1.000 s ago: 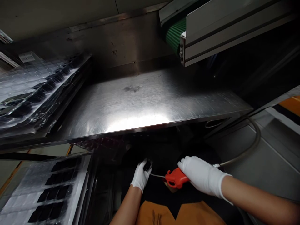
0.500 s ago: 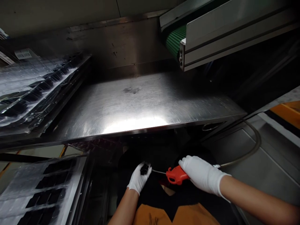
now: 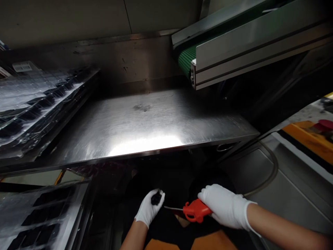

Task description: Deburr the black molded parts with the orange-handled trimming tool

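My left hand, in a white glove, is closed around a small black part; its exact kind cannot be made out. In my gloved right hand is a red air blow gun, gripped by its body. The gun's thin metal nozzle points left, its tip a short way from my left hand. Both hands are over my lap, below the front edge of the steel table.
On the table's left lie stacked clear plastic trays with black parts. More trays stand lower left. A conveyor with a green belt juts in at upper right. A hose curves at right, near an orange-topped surface.
The view has shifted, so the table and conveyor sit lower and further left. The nozzle tip now shows a little apart from my left hand and the black part.
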{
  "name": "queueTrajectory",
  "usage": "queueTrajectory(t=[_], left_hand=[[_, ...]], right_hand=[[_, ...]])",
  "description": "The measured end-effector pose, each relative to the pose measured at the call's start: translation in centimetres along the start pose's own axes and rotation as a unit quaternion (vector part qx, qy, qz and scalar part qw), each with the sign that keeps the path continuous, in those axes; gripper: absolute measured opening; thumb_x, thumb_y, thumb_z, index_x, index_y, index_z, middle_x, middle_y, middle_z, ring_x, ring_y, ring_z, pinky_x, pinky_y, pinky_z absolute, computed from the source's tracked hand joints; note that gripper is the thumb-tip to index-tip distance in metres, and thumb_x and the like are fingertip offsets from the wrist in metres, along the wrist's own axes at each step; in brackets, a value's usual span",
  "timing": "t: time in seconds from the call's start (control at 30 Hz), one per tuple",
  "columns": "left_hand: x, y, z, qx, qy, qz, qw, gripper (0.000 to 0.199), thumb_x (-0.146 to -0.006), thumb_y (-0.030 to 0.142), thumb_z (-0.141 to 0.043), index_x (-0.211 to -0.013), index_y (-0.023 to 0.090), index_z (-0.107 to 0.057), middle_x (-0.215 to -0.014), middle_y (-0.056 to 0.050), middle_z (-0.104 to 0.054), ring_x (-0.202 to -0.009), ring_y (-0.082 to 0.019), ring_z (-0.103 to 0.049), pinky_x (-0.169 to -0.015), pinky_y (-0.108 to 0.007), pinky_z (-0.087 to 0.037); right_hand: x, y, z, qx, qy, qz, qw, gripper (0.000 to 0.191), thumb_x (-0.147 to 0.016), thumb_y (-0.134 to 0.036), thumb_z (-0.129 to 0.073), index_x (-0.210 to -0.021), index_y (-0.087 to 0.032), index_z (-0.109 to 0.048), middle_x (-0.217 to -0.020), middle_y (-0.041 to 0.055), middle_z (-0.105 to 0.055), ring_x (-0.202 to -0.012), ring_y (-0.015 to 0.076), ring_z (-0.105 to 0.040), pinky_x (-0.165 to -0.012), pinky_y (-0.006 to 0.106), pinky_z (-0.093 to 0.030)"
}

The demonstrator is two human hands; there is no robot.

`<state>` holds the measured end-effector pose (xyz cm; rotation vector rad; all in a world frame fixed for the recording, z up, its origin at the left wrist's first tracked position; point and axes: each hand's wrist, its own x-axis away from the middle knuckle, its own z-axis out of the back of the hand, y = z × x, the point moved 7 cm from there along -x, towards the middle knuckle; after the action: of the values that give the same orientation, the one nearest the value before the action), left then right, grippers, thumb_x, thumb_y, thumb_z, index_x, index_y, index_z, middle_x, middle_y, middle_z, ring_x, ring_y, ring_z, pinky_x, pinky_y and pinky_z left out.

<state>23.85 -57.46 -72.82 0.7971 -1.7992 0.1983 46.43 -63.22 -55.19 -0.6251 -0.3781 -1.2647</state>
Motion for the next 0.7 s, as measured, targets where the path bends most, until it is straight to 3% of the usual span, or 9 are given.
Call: queueTrajectory(t=[0.1, 0.17, 0.23, 0.3, 0.43, 0.5, 0.6, 0.7], left_hand=[[0.3, -0.2, 0.0, -0.041, 0.003, -0.017, 0.999, 0.022, -0.074, -0.001, -0.065, -0.086, 0.015, -0.056, -0.084, -0.005, -0.066, -0.077, -0.015, -0.067, -0.066, -0.025, -0.058], [0.5, 0.0, -0.2, -0.147, 0.002, -0.065, 0.987, 0.026, -0.070, 0.003, -0.070, -0.088, 0.016, -0.056, -0.081, -0.004, -0.065, -0.071, -0.015, -0.066, -0.059, -0.022, -0.055], [0.8, 0.5, -0.8, -0.305, 0.006, -0.146, 0.941, 0.033, -0.069, 0.009, -0.071, -0.097, 0.018, -0.056, -0.082, -0.004, -0.066, -0.066, -0.016, -0.065, -0.056, -0.024, -0.053], [1.2, 1.0, -1.8, -0.437, -0.003, -0.227, 0.870, 0.045, -0.069, 0.013, -0.068, -0.111, 0.019, -0.053, -0.087, -0.005, -0.067, -0.069, -0.019, -0.066, -0.063, -0.028, -0.054], [1.7, 1.1, -3.2, -0.532, -0.026, -0.305, 0.790, 0.051, -0.070, 0.022, -0.064, -0.119, 0.019, -0.054, -0.102, -0.007, -0.068, -0.100, -0.024, -0.065, -0.090, -0.032, -0.049], [1.9, 0.8, -3.7, -0.557, -0.036, -0.317, 0.767, 0.048, -0.070, 0.023, -0.062, -0.118, 0.018, -0.057, -0.104, -0.007, -0.068, -0.106, -0.024, -0.063, -0.096, -0.031, -0.045], [2.5, 0.0, -4.4, -0.575, -0.061, -0.313, 0.754, 0.043, -0.069, 0.024, -0.063, -0.112, 0.019, -0.061, -0.100, -0.006, -0.069, -0.102, -0.024, -0.064, -0.094, -0.030, -0.047], [2.9, -0.2, -4.7, -0.582, -0.056, -0.300, 0.754, 0.038, -0.067, 0.024, -0.063, -0.104, 0.020, -0.063, -0.094, -0.006, -0.070, -0.098, -0.025, -0.066, -0.088, -0.030, -0.050]], right_hand=[[-0.1, 0.0, 0.3, -0.003, 0.019, -0.001, 1.000, 0.025, -0.069, -0.017, -0.053, -0.090, -0.016, -0.066, -0.086, 0.0138, -0.067, -0.081, 0.0327, -0.065, -0.070, 0.040, -0.045], [-0.1, 0.2, 0.5, -0.001, 0.027, 0.001, 1.000, 0.023, -0.069, -0.018, -0.053, -0.088, -0.016, -0.066, -0.085, 0.0133, -0.067, -0.079, 0.0326, -0.065, -0.069, 0.039, -0.046], [-0.1, 0.4, 0.7, 0.005, 0.030, -0.002, 1.000, 0.022, -0.070, -0.021, -0.054, -0.087, -0.016, -0.066, -0.083, 0.0131, -0.068, -0.078, 0.0328, -0.065, -0.067, 0.039, -0.045], [0.0, 0.8, 0.8, 0.018, 0.020, -0.013, 1.000, 0.021, -0.071, -0.025, -0.055, -0.086, -0.015, -0.066, -0.082, 0.0133, -0.068, -0.076, 0.0332, -0.065, -0.065, 0.038, -0.045], [0.1, 1.2, 0.7, 0.048, 0.023, -0.013, 0.998, 0.020, -0.070, -0.025, -0.057, -0.086, -0.015, -0.064, -0.082, 0.0126, -0.066, -0.074, 0.0318, -0.064, -0.064, 0.038, -0.045], [0.1, 1.1, 1.2, 0.072, 0.077, 0.008, 0.994, 0.021, -0.068, -0.019, -0.056, -0.088, -0.015, -0.062, -0.085, 0.0120, -0.065, -0.076, 0.0303, -0.063, -0.066, 0.039, -0.045], [0.7, 1.6, 2.0, 0.091, 0.191, 0.022, 0.977, 0.024, -0.074, -0.011, -0.049, -0.094, -0.015, -0.061, -0.088, 0.0116, -0.064, -0.078, 0.0267, -0.061, -0.069, 0.039, -0.047], [2.8, 3.2, 3.3, 0.097, 0.361, 0.022, 0.927, 0.038, -0.084, -0.008, -0.039, -0.118, -0.014, -0.055, -0.105, 0.0147, -0.064, -0.097, 0.0264, -0.059, -0.084, 0.042, -0.047]])
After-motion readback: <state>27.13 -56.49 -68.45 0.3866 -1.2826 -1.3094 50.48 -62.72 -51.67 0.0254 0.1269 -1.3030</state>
